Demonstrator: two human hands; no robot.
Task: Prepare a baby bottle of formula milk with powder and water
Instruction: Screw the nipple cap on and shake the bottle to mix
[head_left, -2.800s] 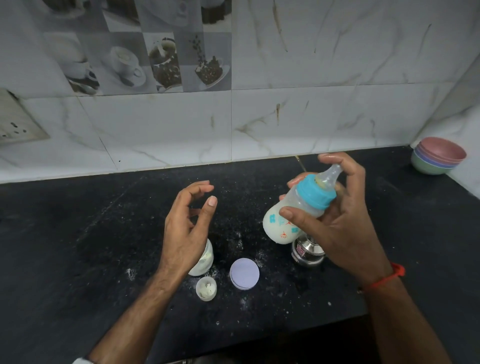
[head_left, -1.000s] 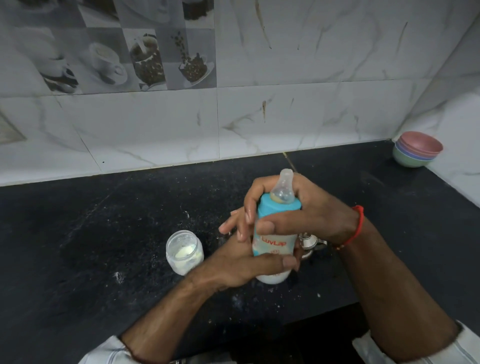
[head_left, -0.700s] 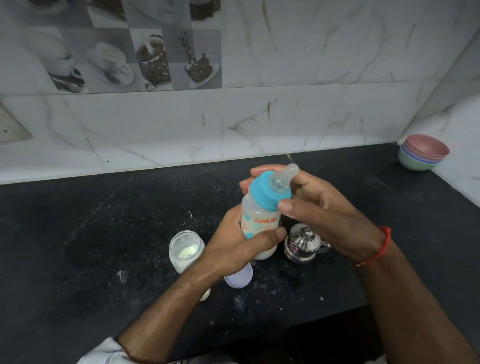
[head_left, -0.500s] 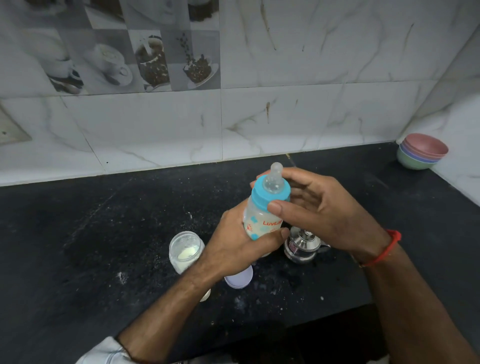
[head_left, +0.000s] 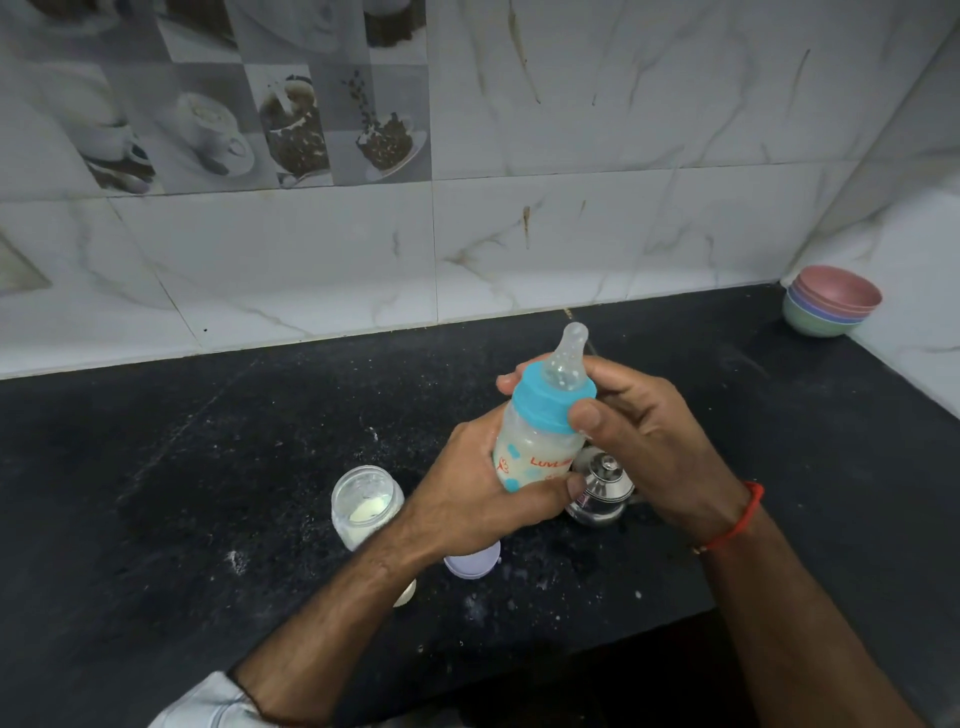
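While my left hand (head_left: 467, 499) wraps the lower body of the baby bottle (head_left: 535, 447), my right hand (head_left: 644, 436) pinches its blue collar (head_left: 550, 402), thumb in front and fingers behind, so both grips are closed on it. It hangs above the table (head_left: 156, 467), long axis nearly upright, teat (head_left: 569, 358) leaning slightly away and to my right, milky inside. Any tightening or shaking turns on that axis. Below sit the open powder jar (head_left: 366, 504) to the left, its lid (head_left: 475, 561) and a steel pot (head_left: 600, 491)
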